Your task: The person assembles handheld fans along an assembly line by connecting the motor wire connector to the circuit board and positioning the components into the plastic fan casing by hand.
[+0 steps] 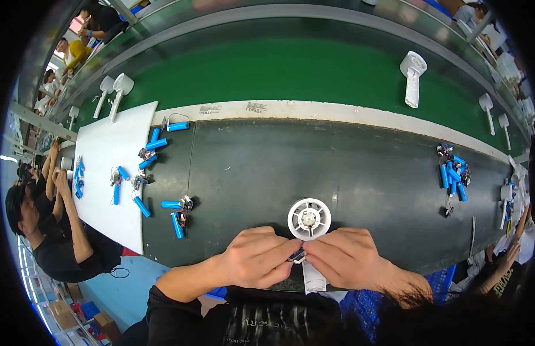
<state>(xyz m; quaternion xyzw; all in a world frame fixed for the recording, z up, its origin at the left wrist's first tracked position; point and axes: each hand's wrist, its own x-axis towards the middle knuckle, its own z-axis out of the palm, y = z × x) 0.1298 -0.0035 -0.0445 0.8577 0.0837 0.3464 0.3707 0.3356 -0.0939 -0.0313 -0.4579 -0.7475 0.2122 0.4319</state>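
A white handheld fan housing (292, 220) lies at the bench's near edge, its round head away from me and its handle (314, 282) toward me. Wires show inside the hub. Over the neck, both hands meet with fingers pinched. My left hand (257, 258) is closed on a small dark circuit board (299, 255) at the top of the handle. From the other side, my right hand (347, 258) is closed at the neck of the fan, thumb and fingertips against the housing and close to the board. The fingertips hide part of the board.
Blue battery cells wired to small boards lie in a cluster (452, 175) at right and several more (170, 205) at left, some on a white sheet (106, 150). Beyond a pale rail, a green conveyor (267, 69) carries white fans (413, 78). Co-workers sit at both sides.
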